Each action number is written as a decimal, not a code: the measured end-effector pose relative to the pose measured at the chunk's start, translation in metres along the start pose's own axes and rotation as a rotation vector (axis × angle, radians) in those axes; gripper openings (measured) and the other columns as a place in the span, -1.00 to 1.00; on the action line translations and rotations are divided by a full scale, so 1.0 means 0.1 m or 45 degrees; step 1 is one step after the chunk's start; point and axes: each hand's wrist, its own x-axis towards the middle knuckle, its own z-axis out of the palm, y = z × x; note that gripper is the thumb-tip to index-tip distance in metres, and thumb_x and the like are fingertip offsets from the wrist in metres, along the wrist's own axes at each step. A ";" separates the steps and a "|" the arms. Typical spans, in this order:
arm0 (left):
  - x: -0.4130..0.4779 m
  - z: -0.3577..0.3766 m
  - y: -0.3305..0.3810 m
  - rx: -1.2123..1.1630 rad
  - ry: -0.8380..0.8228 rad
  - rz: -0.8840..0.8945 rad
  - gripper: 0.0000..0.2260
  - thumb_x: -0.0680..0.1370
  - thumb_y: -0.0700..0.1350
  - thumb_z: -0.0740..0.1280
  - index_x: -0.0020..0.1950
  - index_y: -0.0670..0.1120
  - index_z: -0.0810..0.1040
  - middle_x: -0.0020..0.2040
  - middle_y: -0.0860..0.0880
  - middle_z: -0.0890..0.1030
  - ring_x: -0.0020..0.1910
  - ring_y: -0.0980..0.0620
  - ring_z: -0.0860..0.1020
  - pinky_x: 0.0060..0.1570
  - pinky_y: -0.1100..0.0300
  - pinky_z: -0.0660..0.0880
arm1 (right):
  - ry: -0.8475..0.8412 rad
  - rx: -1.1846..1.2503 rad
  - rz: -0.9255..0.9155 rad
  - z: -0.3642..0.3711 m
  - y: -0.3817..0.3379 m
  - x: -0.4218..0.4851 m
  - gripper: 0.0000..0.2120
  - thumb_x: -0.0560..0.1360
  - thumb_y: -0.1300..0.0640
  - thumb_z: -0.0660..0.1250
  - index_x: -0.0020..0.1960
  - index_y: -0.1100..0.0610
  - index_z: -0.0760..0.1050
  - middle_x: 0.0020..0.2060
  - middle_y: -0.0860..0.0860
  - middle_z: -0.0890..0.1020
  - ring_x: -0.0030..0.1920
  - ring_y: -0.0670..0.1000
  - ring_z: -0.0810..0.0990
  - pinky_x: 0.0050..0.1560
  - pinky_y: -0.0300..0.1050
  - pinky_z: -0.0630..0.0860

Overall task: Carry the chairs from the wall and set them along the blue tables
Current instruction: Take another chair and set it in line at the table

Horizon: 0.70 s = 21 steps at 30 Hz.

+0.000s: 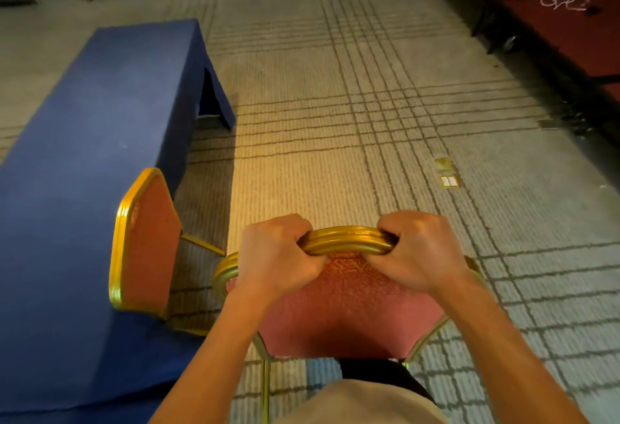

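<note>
The person stands in the aisle with both hands on one banquet chair. The left hand and the right hand curl over the gold top rail of its backrest, set close together with the knuckles up. The red backrest faces the person's body. The seat lies beyond it, out of my sight, and I cannot tell whether the legs are off the carpet.

The blue table lies to the left of the hands, so the left hand is the nearer one. Its long axis runs straight away from the person, roughly in line with the aisle. One chair already stands against the table's near long side, just left of the carried one, with its back to the aisle.

By my reckoning the open stretch of table edge is ahead, past that chair. The carried chair would need to go forward and then turn a quarter to the left so its seat meets the table. Off to the right, well apart, runs a red-topped platform.
</note>
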 end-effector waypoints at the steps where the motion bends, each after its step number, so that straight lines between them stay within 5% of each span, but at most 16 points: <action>1: 0.16 0.08 -0.07 0.022 -0.010 -0.036 -0.73 0.33 0.12 0.35 -0.43 -0.04 0.49 -0.45 0.04 0.52 -0.48 0.00 0.50 -0.52 0.09 0.40 | -0.024 0.022 -0.018 0.09 0.11 0.20 -0.67 0.30 -0.14 0.38 -0.42 -0.03 0.28 -0.51 -0.15 0.37 -0.46 -0.06 0.39 -0.36 -0.20 0.26; 5: 0.61 0.29 -0.33 0.072 -0.069 -0.235 -0.76 0.31 0.09 0.37 -0.42 -0.04 0.48 -0.45 0.05 0.50 -0.46 0.01 0.49 -0.49 0.08 0.40 | -0.132 0.034 -0.084 0.37 0.41 0.93 -0.64 0.30 -0.23 0.31 -0.42 -0.02 0.27 -0.52 -0.09 0.45 -0.44 0.02 0.50 -0.35 -0.19 0.25; 11: 1.17 0.29 -0.68 0.127 0.005 -0.390 -0.76 0.30 0.09 0.34 -0.42 0.06 0.32 -0.48 0.14 0.27 -0.49 0.13 0.32 -0.44 0.21 0.22 | -0.193 0.176 -0.267 0.66 0.47 1.86 -0.62 0.32 -0.24 0.32 -0.39 -0.06 0.21 -0.49 -0.19 0.26 -0.41 -0.09 0.30 -0.34 -0.18 0.27; 17: 1.70 0.30 -1.19 0.177 0.089 -0.478 -0.77 0.29 0.00 0.48 -0.43 -0.04 0.47 -0.48 0.06 0.47 -0.50 0.07 0.43 -0.52 0.11 0.38 | -0.228 0.186 -0.442 0.96 0.44 2.79 -0.63 0.31 -0.24 0.32 -0.38 -0.05 0.23 -0.48 -0.13 0.36 -0.40 0.04 0.51 -0.37 -0.17 0.30; 21: 2.01 0.36 -1.70 0.190 0.151 -0.534 -0.77 0.30 0.02 0.40 -0.43 -0.06 0.44 -0.48 0.03 0.46 -0.50 0.03 0.43 -0.53 0.08 0.34 | -0.251 0.196 -0.526 1.30 0.34 3.39 -0.66 0.32 -0.22 0.32 -0.38 -0.04 0.25 -0.47 -0.07 0.49 -0.39 0.09 0.55 -0.38 -0.11 0.38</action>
